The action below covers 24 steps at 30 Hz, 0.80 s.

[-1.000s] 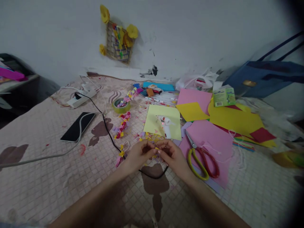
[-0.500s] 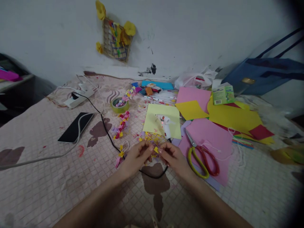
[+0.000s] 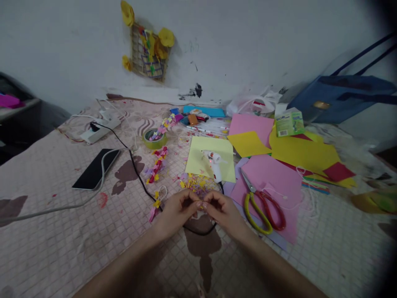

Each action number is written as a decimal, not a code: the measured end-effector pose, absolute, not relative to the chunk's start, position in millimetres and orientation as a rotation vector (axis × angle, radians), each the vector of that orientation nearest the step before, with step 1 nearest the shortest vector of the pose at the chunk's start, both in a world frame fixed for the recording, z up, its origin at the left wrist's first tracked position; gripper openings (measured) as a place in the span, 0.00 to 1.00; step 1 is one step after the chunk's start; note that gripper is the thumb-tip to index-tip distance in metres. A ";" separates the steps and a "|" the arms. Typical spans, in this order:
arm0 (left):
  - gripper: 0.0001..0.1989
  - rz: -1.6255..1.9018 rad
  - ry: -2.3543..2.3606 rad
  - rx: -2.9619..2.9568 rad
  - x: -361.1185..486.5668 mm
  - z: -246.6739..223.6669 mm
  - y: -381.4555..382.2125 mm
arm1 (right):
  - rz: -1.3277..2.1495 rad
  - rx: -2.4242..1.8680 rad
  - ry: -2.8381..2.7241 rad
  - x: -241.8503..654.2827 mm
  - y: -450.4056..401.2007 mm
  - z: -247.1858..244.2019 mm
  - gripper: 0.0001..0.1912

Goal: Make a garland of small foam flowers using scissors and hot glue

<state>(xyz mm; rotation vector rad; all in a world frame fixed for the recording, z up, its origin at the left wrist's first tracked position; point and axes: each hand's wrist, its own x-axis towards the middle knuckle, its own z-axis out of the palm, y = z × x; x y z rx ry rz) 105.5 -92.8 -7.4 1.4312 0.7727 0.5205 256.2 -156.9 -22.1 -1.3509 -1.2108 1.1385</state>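
My left hand (image 3: 179, 210) and my right hand (image 3: 222, 210) meet at the fingertips, pinching a tiny yellow piece of paper (image 3: 201, 206) between them; most of it is hidden. Just beyond lies a pile of yellow and pink paper scraps (image 3: 196, 182). A white glue gun (image 3: 214, 162) rests on a pale yellow sheet (image 3: 195, 155). Left of my left hand is a pink and yellow paper piece with a white string loop (image 3: 157, 203). A red and pink paper strand (image 3: 158, 164) lies farther back.
Scissors (image 3: 252, 188) with red and green handles lie on pink paper (image 3: 285, 178) at the right. A black phone (image 3: 96, 169), a power strip (image 3: 101, 131) and cables are at the left. A tape roll (image 3: 154, 138) holds another strand. Behind stands a blue bag (image 3: 338, 97).
Both hands have come closer together and slightly lower, and the yellow piece between the fingertips is now mostly covered. The view has shifted slightly.
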 end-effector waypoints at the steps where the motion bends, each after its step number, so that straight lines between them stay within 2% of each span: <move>1: 0.13 0.525 0.783 1.441 105.1 -7.8 -92.9 | 1.133 -1.354 -1.215 256.4 -156.9 -21.5 0.13; 5: 0.15 0.530 0.821 1.390 102.6 -9.9 -89.7 | 1.075 -1.428 -1.214 274.0 -157.2 -11.8 0.12; 12: 0.15 0.632 0.833 1.278 102.6 -10.2 -80.5 | 0.346 -2.045 -1.374 356.0 -187.7 8.5 0.11; 16: 0.12 0.649 0.827 1.247 105.6 -7.4 -77.1 | 0.414 -2.240 -1.498 383.7 -216.3 -11.1 0.12; 19: 0.11 0.664 0.830 1.245 108.8 -3.3 -73.6 | 0.324 -2.301 -1.517 385.9 -228.3 -25.8 0.13; 24: 0.11 0.637 0.792 1.259 114.9 5.9 -68.8 | 0.287 -2.481 -1.450 376.9 -230.7 -27.4 0.18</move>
